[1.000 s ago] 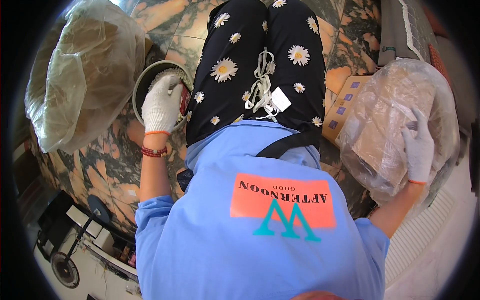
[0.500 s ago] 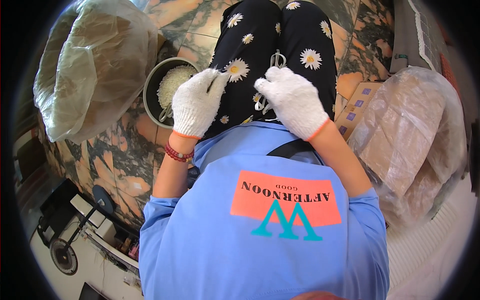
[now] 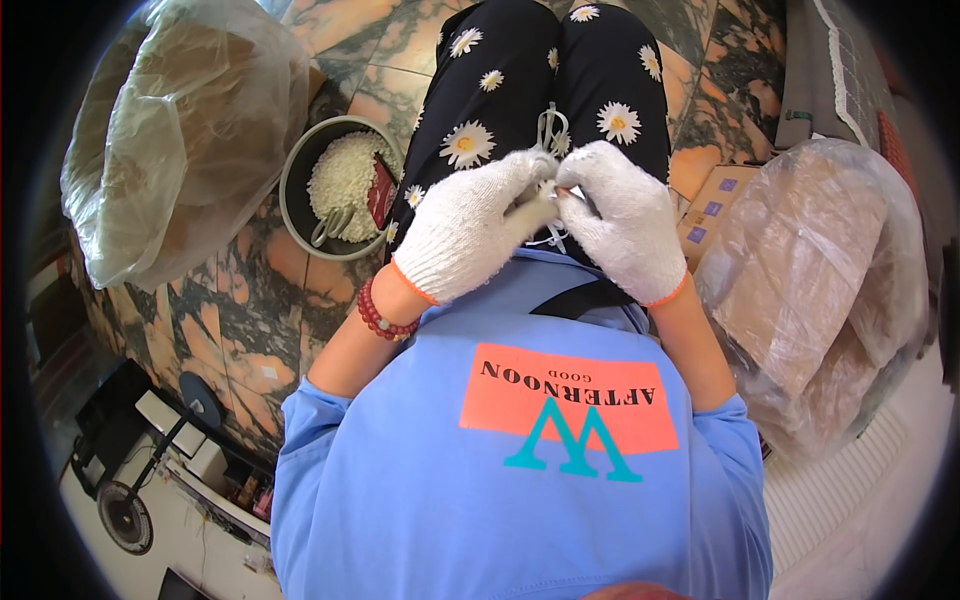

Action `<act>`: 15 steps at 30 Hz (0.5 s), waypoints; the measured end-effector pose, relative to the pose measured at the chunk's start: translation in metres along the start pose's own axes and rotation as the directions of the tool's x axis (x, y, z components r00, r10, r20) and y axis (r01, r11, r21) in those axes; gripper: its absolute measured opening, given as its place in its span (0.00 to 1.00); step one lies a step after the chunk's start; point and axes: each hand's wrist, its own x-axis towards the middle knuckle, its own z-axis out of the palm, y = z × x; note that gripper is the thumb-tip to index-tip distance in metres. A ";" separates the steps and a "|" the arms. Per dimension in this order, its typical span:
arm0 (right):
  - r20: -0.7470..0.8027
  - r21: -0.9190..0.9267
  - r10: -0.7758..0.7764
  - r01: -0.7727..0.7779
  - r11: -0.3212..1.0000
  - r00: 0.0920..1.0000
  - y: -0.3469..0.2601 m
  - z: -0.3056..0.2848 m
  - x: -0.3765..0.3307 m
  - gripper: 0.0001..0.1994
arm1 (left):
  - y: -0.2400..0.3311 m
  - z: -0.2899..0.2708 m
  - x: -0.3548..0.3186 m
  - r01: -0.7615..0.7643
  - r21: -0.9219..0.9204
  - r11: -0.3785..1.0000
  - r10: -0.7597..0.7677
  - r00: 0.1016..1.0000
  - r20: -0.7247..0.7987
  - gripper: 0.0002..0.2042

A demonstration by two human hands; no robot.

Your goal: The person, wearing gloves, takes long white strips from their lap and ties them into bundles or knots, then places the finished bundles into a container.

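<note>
My left hand [image 3: 465, 235] and my right hand [image 3: 630, 225], both in white knit gloves with orange cuffs, meet over my lap. Their fingertips are pinched close together around something small and pale. A thin bit of it shows by the right fingertips; its kind is too small to make out. Pale cord loops [image 3: 553, 128] lie on my black daisy-print trousers [image 3: 465, 148] just beyond the fingers. To the left stands a dark round bucket [image 3: 290, 200] holding many small white pieces [image 3: 345, 180], a red packet [image 3: 381, 192] and a grey-green looped handle [image 3: 332, 228].
A large clear plastic bag [image 3: 185, 140] stands at the far left on the marbled tile floor [image 3: 270, 300]. On the right, a cardboard box [image 3: 712, 205] sits beside another plastic-wrapped bundle [image 3: 800, 270]. A fan [image 3: 126, 517] appears at lower left.
My left hand has moved right from beside the bucket to meet my right hand, which has shifted slightly right and nearer. The bucket's red packet has come into view.
</note>
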 end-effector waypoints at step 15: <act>0.213 0.305 0.117 -0.180 0.935 0.970 0.003 -0.012 -0.015 0.08 | 0.000 -0.002 -0.010 -0.059 0.022 0.998 0.059 0.998 0.015 0.07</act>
